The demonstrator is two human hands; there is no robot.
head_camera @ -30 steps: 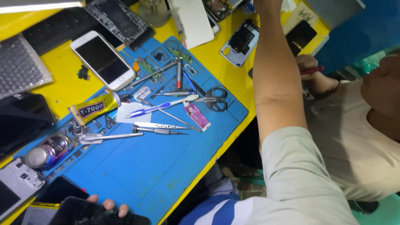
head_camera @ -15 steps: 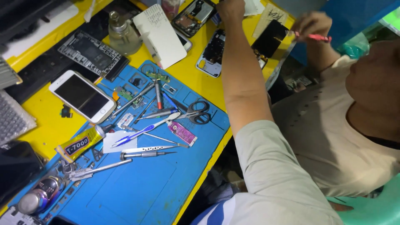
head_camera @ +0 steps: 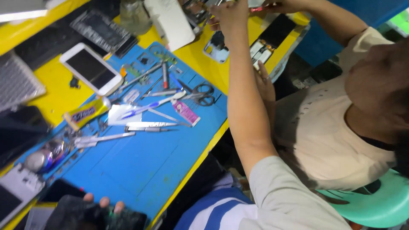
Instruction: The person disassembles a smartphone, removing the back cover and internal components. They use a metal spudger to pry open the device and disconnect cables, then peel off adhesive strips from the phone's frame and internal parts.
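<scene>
The left hand [head_camera: 100,204], at the bottom edge of the view, curls its fingers [head_camera: 88,197] over the rim of a dark phone-like slab [head_camera: 91,217] and clamps it from behind; only three fingertips show. That slab sits at the near corner of the blue work mat [head_camera: 140,166], and it looks thin, stiff and glassy, so it is probably light, slippery and easy to crack; the long edges look the safest place to hold it, not the face. The right hand [head_camera: 232,15] stretches far across the yellow bench [head_camera: 215,72] to the top of the view, over opened phone shells [head_camera: 217,44]; whether its fingers pinch anything cannot be told. Between the two hands the mat's near half lies bare, giving room to move. Its far half is crowded with tweezers [head_camera: 147,125], scissors [head_camera: 203,94], a glue tube [head_camera: 85,113] and a white phone [head_camera: 90,68]. Another person's arm [head_camera: 324,19] reaches in at the upper right.
</scene>
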